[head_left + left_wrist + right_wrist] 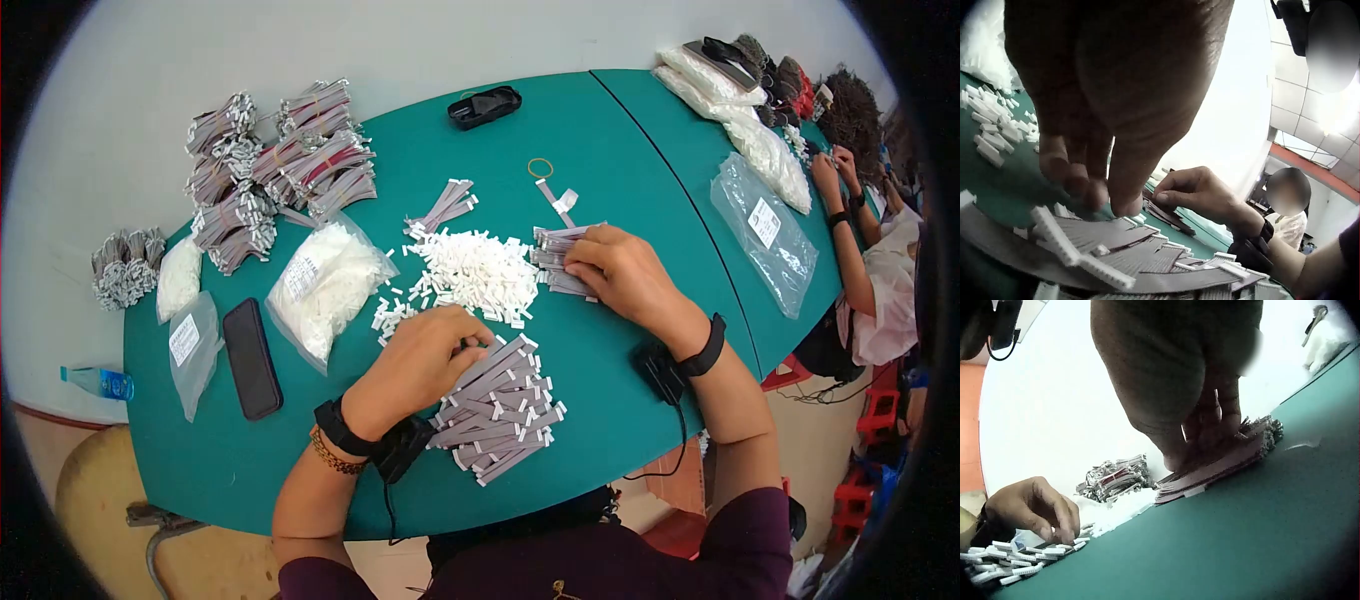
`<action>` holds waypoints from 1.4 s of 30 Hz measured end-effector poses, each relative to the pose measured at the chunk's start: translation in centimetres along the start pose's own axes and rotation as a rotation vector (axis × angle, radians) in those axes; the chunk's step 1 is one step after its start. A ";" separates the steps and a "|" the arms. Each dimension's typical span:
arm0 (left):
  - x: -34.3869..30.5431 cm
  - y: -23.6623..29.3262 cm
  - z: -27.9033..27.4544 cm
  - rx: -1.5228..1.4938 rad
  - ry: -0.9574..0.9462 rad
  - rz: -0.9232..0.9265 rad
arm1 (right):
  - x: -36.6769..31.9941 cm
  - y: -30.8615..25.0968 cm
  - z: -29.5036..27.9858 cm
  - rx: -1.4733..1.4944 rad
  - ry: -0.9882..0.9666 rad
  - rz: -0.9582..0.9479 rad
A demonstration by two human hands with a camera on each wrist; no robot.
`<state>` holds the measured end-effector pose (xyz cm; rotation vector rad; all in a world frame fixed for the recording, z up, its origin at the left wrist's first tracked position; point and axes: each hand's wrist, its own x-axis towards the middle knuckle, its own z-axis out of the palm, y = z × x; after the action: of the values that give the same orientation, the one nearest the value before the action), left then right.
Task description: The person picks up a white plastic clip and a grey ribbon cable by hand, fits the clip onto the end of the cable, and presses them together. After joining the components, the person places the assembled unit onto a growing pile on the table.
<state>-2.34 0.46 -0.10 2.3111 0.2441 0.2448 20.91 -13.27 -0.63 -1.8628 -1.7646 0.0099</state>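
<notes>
My left hand (425,360) is bent over the near pile of grey ribbon cables (500,410), whose ends carry white connectors. Its thumb and fingertips come together on a small white connector (1054,530), mostly hidden by the fingers. In the left wrist view the fingers point down right over the cables. My right hand (620,270) grips a flat stack of ribbon cables (555,255), thumb on the near side and fingers on the far side. A heap of loose white connectors (475,275) lies between and beyond the hands.
At the left are a bag of white connectors (325,285), a phone (252,358) and tied cable bundles (235,180). A few cables (440,207), a rubber band (540,167) and a black pouch (485,107) lie farther back. Another person's hands (840,170) work at the right.
</notes>
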 end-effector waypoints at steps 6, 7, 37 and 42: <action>-0.2 0.5 0.4 -0.080 -0.109 0.034 | -0.1 -0.1 -0.3 -0.025 -0.017 0.040; -0.1 0.9 0.4 -0.086 -0.130 0.032 | -0.1 -0.1 -0.3 -0.025 -0.013 0.039; -0.7 1.8 1.1 0.130 -0.012 -0.036 | -0.1 -1.2 -1.1 0.174 0.150 0.083; -0.8 1.9 0.7 0.095 -0.061 -0.075 | -0.5 -3.7 -1.2 0.505 0.006 0.040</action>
<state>-2.70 -1.49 0.73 2.3937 0.3168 0.1275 17.90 -14.28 1.63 -1.5233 -1.5394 0.4252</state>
